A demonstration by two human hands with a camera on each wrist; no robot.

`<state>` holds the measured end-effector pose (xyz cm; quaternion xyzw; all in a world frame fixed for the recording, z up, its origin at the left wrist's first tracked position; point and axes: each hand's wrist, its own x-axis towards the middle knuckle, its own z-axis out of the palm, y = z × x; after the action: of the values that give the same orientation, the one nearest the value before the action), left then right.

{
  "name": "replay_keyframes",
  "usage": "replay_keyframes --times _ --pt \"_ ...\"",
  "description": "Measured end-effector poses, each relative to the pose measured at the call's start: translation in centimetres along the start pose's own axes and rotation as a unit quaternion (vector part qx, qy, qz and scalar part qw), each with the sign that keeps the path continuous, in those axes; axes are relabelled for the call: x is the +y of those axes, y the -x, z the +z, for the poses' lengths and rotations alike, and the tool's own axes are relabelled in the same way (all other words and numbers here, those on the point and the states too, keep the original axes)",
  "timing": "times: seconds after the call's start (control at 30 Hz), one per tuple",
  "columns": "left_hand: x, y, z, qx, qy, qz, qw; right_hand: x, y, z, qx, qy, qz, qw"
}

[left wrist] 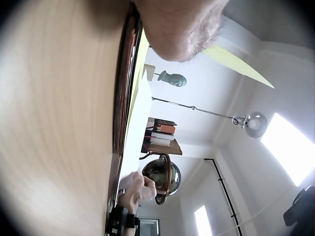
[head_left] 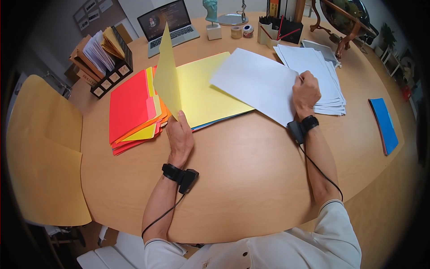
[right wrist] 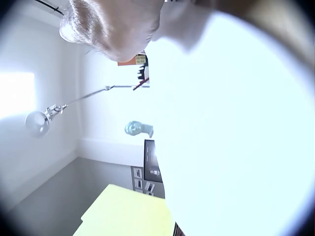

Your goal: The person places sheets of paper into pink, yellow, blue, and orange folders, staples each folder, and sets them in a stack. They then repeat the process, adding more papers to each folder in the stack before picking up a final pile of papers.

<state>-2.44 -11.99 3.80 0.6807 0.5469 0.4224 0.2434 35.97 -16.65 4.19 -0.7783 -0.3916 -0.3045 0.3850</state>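
A pale yellow folder [head_left: 201,85] lies spread in the head view, its left cover [head_left: 166,67] raised upright. My left hand [head_left: 180,136] grips the near edge of that cover close to the fold, thumb on the inner side. Between the fingers of my right hand [head_left: 306,92] is the right edge of a white paper sheet [head_left: 260,83], which slants over the folder's right half. In the right wrist view the sheet [right wrist: 236,123] fills much of the picture, and the raised yellow cover [right wrist: 128,214] shows beyond it. A dark blue edge peeks out beneath the folder.
Red, orange and yellow folders [head_left: 130,107] are stacked on the left, before a file holder [head_left: 114,76]. More white paper [head_left: 329,85] lies right of my right hand. A laptop [head_left: 172,33], bust [head_left: 211,13] and pen holders [head_left: 268,33] stand behind; a blue folder [head_left: 384,125] lies far right.
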Motion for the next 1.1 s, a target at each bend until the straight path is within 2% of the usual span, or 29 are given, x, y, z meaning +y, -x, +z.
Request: replay_keyframes --times 0.13,0.2,0.27,0.3,0.53,0.63,0.73,0.93,1.0,1.1 --pt "-0.3 0.0 0.1 -0.005 -0.005 -0.007 1.000 3.4 -1.4 -0.4 0.019 0.079 0.029 0.996" --pt "-0.1 0.1 0.1 0.005 0.007 0.014 1.000 4.9 -2.0 -0.8 0.010 0.096 0.052 0.994" --pt "-0.6 0.0 0.4 0.021 -0.006 0.034 0.999 6.3 -2.3 -1.3 0.004 0.146 0.115 0.983" --pt "-0.8 0.0 0.5 0.037 -0.019 0.054 0.998 7.3 -2.4 -1.5 -0.005 0.136 0.127 0.982" --pt "-0.6 0.0 0.5 0.041 -0.008 0.069 0.997 11.5 -2.9 -2.2 0.009 0.159 0.225 0.961" --pt "0.1 0.1 0.2 0.017 0.010 0.023 1.000 12.8 -2.6 -2.2 0.010 0.141 0.239 0.961" --pt "0.2 0.1 0.1 0.022 0.006 0.029 0.999 13.3 -2.6 -1.7 0.022 0.153 0.235 0.960" --pt "-0.2 0.0 0.1 0.011 -0.026 -0.025 0.999 14.0 -2.4 -1.1 0.030 0.154 0.244 0.957" --pt "-0.5 0.1 0.5 0.093 0.011 0.063 0.994 13.5 -2.5 -1.4 0.020 0.149 0.256 0.955" --pt "-0.7 0.1 0.3 0.085 0.009 0.044 0.995 12.1 -2.7 -2.1 0.012 0.148 0.270 0.951"
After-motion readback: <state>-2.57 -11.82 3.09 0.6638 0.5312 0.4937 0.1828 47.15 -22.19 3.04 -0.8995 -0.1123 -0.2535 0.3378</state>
